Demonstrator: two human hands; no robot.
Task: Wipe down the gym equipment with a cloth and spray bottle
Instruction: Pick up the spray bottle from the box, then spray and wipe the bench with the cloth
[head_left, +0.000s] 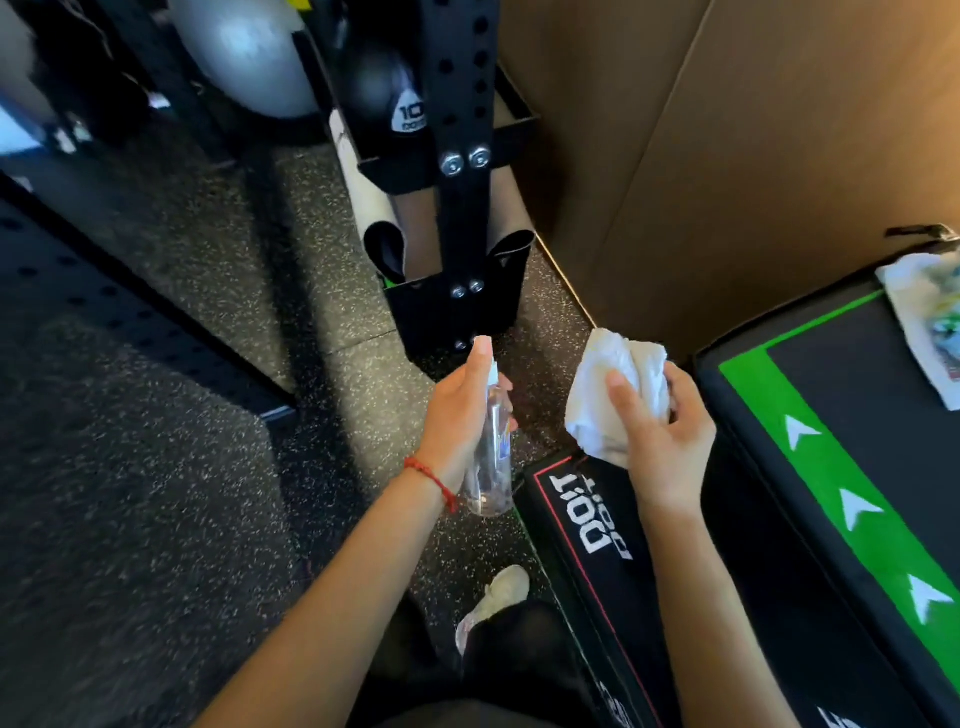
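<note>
Both forearms reach out over the speckled rubber floor (156, 493). Beside them sits a padded black-and-green box (831, 467), smooth vinyl. Her right hand (667, 431) bunches a crumpled white cloth (608, 395); her left hand (460, 415) grips a clear spray bottle (491, 457), finger on top. Spraying seems underway; next, probably aiming at the cloth or pad.

Open speckled floor (156, 467) lies left of both hands. Ahead, a black rack upright (460, 182) with its base bracket blocks passage. A wooden wall (727, 156) and black-green padded box (831, 467) close the right side.
</note>
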